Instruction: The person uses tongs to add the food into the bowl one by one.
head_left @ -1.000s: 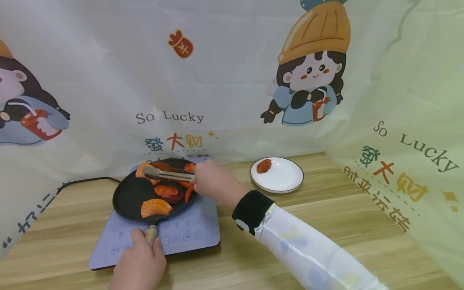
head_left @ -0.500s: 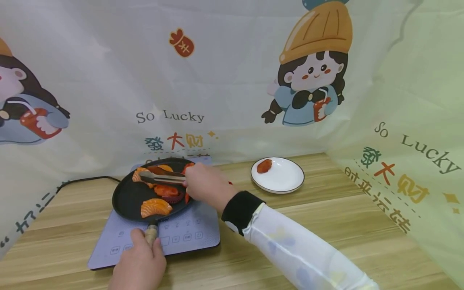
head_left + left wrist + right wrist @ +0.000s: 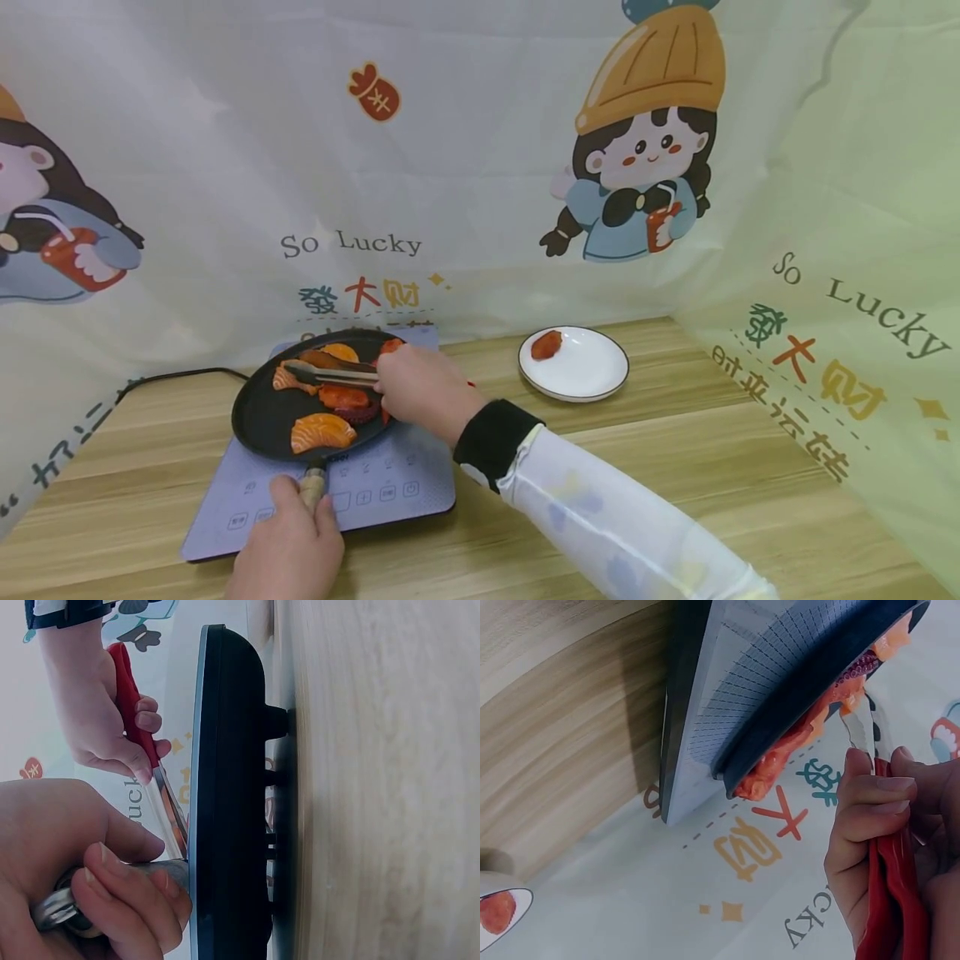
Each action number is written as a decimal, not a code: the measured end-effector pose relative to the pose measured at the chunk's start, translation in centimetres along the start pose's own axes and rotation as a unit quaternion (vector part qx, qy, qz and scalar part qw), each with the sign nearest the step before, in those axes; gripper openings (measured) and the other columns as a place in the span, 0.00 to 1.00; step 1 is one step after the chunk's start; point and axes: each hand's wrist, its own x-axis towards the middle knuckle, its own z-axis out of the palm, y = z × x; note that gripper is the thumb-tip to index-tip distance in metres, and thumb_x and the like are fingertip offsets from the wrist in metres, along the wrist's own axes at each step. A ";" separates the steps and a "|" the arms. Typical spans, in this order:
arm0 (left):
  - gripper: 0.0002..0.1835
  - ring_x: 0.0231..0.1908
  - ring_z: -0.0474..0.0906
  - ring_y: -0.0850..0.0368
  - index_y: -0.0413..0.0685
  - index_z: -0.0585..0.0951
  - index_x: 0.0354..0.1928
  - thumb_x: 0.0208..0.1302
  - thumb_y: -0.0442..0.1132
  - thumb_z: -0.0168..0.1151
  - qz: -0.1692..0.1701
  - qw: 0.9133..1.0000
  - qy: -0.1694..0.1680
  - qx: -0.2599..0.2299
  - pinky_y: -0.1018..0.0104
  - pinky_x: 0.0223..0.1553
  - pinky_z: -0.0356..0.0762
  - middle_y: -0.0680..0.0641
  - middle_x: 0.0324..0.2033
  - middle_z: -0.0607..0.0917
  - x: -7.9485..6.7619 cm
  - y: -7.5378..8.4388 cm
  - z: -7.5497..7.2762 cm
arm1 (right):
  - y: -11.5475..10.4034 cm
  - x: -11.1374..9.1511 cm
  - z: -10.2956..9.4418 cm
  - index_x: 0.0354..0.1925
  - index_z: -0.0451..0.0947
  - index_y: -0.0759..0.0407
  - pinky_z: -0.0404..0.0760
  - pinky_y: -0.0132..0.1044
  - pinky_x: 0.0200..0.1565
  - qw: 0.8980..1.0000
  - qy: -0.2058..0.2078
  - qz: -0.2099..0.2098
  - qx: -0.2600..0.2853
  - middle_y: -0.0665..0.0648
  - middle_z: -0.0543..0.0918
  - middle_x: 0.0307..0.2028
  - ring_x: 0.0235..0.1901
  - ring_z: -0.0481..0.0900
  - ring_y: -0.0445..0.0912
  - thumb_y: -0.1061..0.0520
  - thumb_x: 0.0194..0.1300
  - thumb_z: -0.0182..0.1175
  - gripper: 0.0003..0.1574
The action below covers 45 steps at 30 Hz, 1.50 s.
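My left hand (image 3: 288, 546) grips the wooden handle (image 3: 313, 486) of a round black frying pan (image 3: 266, 423). With my right hand (image 3: 423, 390) I hold metal tongs (image 3: 341, 377), whose red handles (image 3: 900, 892) show in the right wrist view. The tong tips lie low over the far-left part of the pan, right at a striped salmon slice (image 3: 287, 380) and a dark brown-red piece. A larger salmon slice (image 3: 322, 432) lies near the pan's front, below a glossy red piece (image 3: 345, 397) and a purple octopus tentacle (image 3: 362, 412). More red food near the right rim is partly hidden by my right hand.
The pan stands on a flat lilac induction cooker (image 3: 420, 479), its black cord (image 3: 187, 372) running left. To the right, a white dark-rimmed plate (image 3: 588, 367) holds one red-brown piece (image 3: 546, 345). A printed curtain (image 3: 480, 208) closes off the back and sides of the wooden table.
My right hand and the tongs have moved left and slightly down. The far-left salmon slice has shifted left and down, and an orange piece behind it has come into view. My left hand stays still.
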 end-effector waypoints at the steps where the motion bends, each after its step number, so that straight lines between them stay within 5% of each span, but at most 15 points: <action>1: 0.23 0.18 0.71 0.46 0.34 0.56 0.50 0.71 0.47 0.48 0.000 1.000 0.000 0.001 0.55 0.18 0.67 0.37 0.20 0.74 0.0 0.0 0.0 | 0.1 0.0 0.0 0.34 0.80 0.46 0.75 0.37 0.26 1.000 0.001 -0.001 0.002 0.46 0.79 0.29 0.24 0.73 0.39 0.45 0.66 0.61 0.08; 21: 0.22 0.19 0.72 0.46 0.35 0.56 0.51 0.71 0.47 0.47 0.006 1.000 0.007 0.002 0.54 0.18 0.67 0.36 0.21 0.75 -0.1 -0.2 -0.1 | 1.1 -1.0 -1.2 0.24 0.77 0.50 0.66 0.30 0.20 0.998 0.001 0.003 0.056 0.48 0.78 0.26 0.20 0.71 0.40 0.51 0.69 0.58 0.15; 33: 0.22 0.18 0.72 0.46 0.34 0.56 0.51 0.72 0.47 0.46 0.008 1.000 -0.004 0.001 0.55 0.17 0.67 0.37 0.20 0.74 -0.1 -0.1 -0.2 | 7.9 -4.5 -4.6 0.34 0.78 0.55 0.69 0.36 0.26 0.991 -0.007 0.071 0.109 0.51 0.74 0.24 0.22 0.70 0.44 0.47 0.72 0.54 0.15; 45: 0.22 0.18 0.72 0.46 0.33 0.55 0.52 0.72 0.46 0.45 0.004 1.000 -0.006 0.001 0.56 0.18 0.67 0.36 0.21 0.74 -0.3 0.0 -0.4 | 12.2 -8.1 -2.9 0.26 0.76 0.55 0.67 0.37 0.25 0.989 0.043 0.098 0.103 0.52 0.71 0.20 0.20 0.68 0.45 0.51 0.70 0.57 0.16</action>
